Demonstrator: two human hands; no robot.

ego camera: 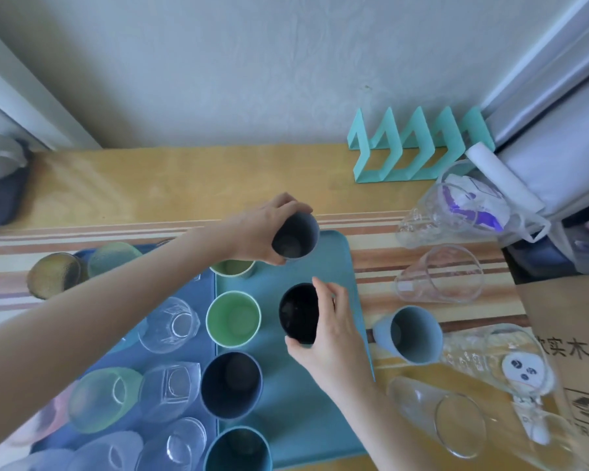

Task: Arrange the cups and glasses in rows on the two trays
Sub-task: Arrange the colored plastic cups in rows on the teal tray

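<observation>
- Two trays sat side by side; the dark blue tray (pixel 206 294), on the left, carried clear glasses (pixel 170 324).
- The left hand (pixel 259 232) curled its fingers round a tilted grey cup (pixel 296 240) above the far end of the teal tray (pixel 334 256).
- The right hand (pixel 334 331) pinched a black cup (pixel 298 312) between thumb and fingers on the teal tray.
- A blue-grey cup (pixel 410 334) lay on its side just right of that tray.

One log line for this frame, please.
left hand: holds grey cup above teal tray | right hand: holds black cup on teal tray | blue cup: lying on table, off tray
</observation>
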